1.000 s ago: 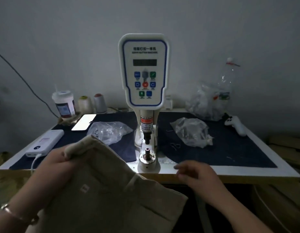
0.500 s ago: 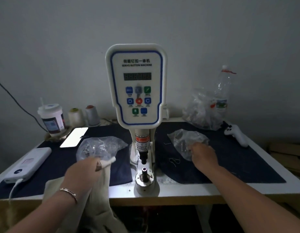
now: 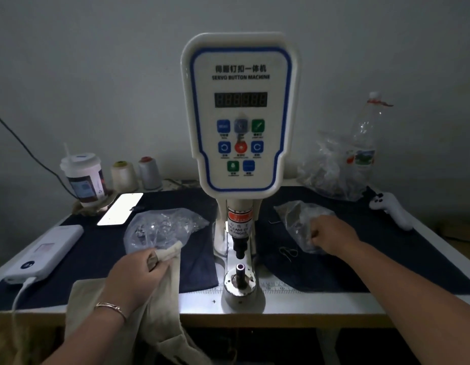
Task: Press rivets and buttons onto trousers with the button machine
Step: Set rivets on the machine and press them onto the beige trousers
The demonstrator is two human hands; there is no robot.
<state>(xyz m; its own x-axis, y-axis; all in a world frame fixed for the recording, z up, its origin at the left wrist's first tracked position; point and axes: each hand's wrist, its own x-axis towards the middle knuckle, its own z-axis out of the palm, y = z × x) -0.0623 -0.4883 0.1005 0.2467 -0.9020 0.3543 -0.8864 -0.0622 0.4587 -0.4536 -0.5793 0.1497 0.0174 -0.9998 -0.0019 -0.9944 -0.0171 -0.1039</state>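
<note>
While the die is sitting bare: no fabric is lying on the lower die (image 3: 240,270) of the button machine (image 3: 239,114), so no pressing is happening yet
Progress: loading stage, by my judgement; no rivet or button is showing on the visible cloth
Remaining: picking a part, seating it, positioning the trousers, pressing
Left hand (image 3: 139,272): fingers are curling round a folded edge of the beige trousers (image 3: 160,306), holding it up left of the die
Trousers location: draping over the table's front edge (image 3: 320,304), mostly hanging below
Right hand (image 3: 331,234): fingers are curling at the right parts bag (image 3: 297,222); cannot tell whether anything is pinched
Left parts bag (image 3: 160,230): lying just behind the left hand
Panel text: "SERVO BUTTON MACHINE" under Chinese characters
Ram label: partly reading "CARE OF FINGER"
Display: digits unlit or unreadable
</note>
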